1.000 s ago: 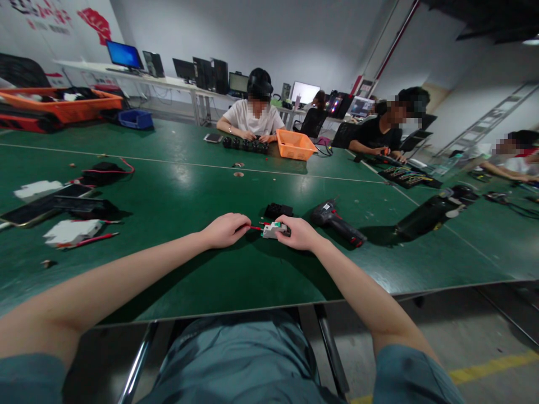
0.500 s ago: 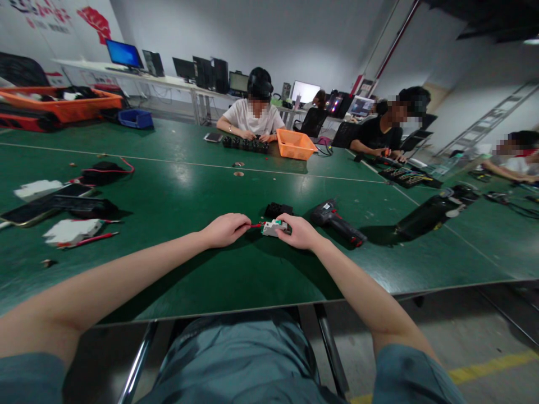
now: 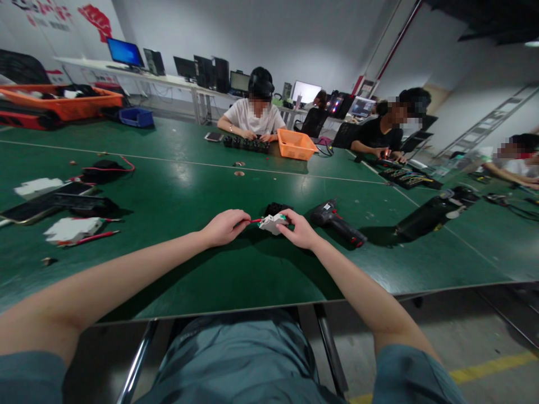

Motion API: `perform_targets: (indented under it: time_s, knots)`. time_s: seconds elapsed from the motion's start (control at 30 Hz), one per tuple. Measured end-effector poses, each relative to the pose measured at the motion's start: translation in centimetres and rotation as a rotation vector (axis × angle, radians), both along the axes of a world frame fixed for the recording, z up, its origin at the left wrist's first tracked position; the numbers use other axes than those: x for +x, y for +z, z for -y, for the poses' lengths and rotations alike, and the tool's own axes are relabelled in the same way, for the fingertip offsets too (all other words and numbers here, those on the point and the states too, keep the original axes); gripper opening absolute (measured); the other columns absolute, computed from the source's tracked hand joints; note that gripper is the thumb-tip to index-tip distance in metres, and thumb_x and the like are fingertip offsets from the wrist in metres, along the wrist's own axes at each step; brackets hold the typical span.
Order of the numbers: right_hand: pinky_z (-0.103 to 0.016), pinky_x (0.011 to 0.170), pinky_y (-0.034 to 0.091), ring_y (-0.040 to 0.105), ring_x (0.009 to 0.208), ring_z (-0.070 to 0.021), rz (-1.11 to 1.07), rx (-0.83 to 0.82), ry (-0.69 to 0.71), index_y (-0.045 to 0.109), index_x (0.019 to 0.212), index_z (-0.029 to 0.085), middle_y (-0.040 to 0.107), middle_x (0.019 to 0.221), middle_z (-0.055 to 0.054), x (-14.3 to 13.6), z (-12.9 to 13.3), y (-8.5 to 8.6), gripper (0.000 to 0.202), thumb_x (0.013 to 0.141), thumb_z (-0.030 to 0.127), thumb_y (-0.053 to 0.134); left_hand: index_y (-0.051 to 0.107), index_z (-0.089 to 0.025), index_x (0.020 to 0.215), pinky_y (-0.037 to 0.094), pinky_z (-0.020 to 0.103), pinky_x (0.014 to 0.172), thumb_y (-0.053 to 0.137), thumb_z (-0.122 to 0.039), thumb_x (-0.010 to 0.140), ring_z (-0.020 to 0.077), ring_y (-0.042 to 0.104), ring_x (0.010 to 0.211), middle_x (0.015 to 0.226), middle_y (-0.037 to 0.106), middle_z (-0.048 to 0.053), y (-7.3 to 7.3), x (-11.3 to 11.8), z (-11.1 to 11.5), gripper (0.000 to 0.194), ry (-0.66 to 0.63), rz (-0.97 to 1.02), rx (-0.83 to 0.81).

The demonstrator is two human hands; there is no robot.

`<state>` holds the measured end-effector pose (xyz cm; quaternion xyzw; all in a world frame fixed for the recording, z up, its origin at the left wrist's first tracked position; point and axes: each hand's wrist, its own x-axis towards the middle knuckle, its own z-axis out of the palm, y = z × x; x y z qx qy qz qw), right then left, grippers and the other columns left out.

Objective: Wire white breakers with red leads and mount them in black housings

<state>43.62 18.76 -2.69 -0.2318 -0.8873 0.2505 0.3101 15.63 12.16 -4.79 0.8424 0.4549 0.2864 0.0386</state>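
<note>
White stepped plastic module with green ends (image 3: 272, 224): one, above the near part of the green tabletop (image 3: 189, 286), between my two hands; whether its underside touches the surface, I cannot tell from my view.

Right hand (image 3: 300, 230): fingers closed narrowly on the module's right end.

Thin red wire (image 3: 255, 221): one, running from the module's left end to my left hand (image 3: 226, 228), whose fingertips are pinched together on it.

Black ribbed block (image 3: 275, 209): one, just behind the module, partly hidden by it.

Black-and-grey pistol-shaped power tool with red accents (image 3: 339, 224): one, lying to the right of my right hand.

Black cylindrical object (image 3: 433, 214): one, farther right, tilted in my view.

White plastic module with red leads (image 3: 71, 230): one, lying well to the left, near a dark flat phone-like slab (image 3: 25, 210).

Orange plastic basket (image 3: 296, 144): one, across the table, beside a seated person in a white shirt (image 3: 255, 116).
</note>
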Motion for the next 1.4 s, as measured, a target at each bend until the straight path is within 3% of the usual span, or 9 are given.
perform_targets:
  time_s: [0.23, 0.43, 0.7, 1.0, 1.4]
  knots:
    - [-0.033, 0.08, 0.051, 0.064, 0.088, -0.0212, 0.017, 0.036, -0.02, 0.058, 0.112, 0.019, 0.067, 0.103, -0.007, 0.11, 0.14, 0.24, 0.025, 0.088, 0.027, 0.06, 0.063, -0.018, 0.105, 0.048, 0.034, 0.08, 0.04, -0.032, 0.101, 0.0199, 0.062, 0.089, 0.094, 0.067, 0.008, -0.09, -0.01, -0.03, 0.028, -0.02, -0.04, 0.038]
    - [-0.034, 0.081, 0.05, 0.065, 0.091, -0.0225, 0.197, 0.138, -0.031, 0.057, 0.117, 0.02, 0.069, 0.107, -0.008, 0.44, 0.03, 0.12, 0.029, 0.089, 0.026, 0.059, 0.065, -0.018, 0.103, 0.046, 0.033, 0.078, 0.042, -0.031, 0.1, 0.0191, 0.062, 0.088, 0.093, 0.068, 0.007, -0.07, -0.08, -0.07, 0.026, -0.039, -0.09, 0.096]
    - [-0.035, 0.083, 0.049, 0.066, 0.095, -0.0243, 0.296, 0.167, 0.025, 0.059, 0.12, 0.019, 0.069, 0.111, -0.01, 0.06, 0.23, -0.08, 0.03, 0.091, 0.028, 0.058, 0.065, -0.017, 0.105, 0.044, 0.035, 0.078, 0.039, -0.034, 0.102, 0.0196, 0.062, 0.087, 0.094, 0.069, 0.007, 0.26, 0.03, -0.06, 0.031, -0.102, -0.185, 0.019]
    - [-0.031, 0.079, 0.049, 0.065, 0.092, -0.0219, 0.307, 0.091, 0.014, 0.056, 0.124, 0.02, 0.069, 0.112, -0.008, -0.13, 0.33, 0.26, 0.036, 0.089, 0.029, 0.06, 0.065, -0.02, 0.105, 0.045, 0.035, 0.082, 0.049, -0.037, 0.097, 0.021, 0.062, 0.093, 0.099, 0.068, 0.007, 0.17, 0.17, -0.56, 0.025, -0.115, -0.159, -0.084]
    - [-0.04, 0.09, 0.051, 0.064, 0.106, -0.0254, 0.213, 0.119, 0.014, 0.051, 0.132, 0.02, 0.064, 0.123, -0.011, 0.08, 0.5, 0.88, 0.043, 0.091, 0.031, 0.058, 0.063, -0.019, 0.11, 0.045, 0.036, 0.083, 0.054, -0.036, 0.093, 0.0224, 0.061, 0.095, 0.103, 0.066, 0.008, 0.3, 0.14, -0.39, 0.026, -0.102, -0.151, -0.052]
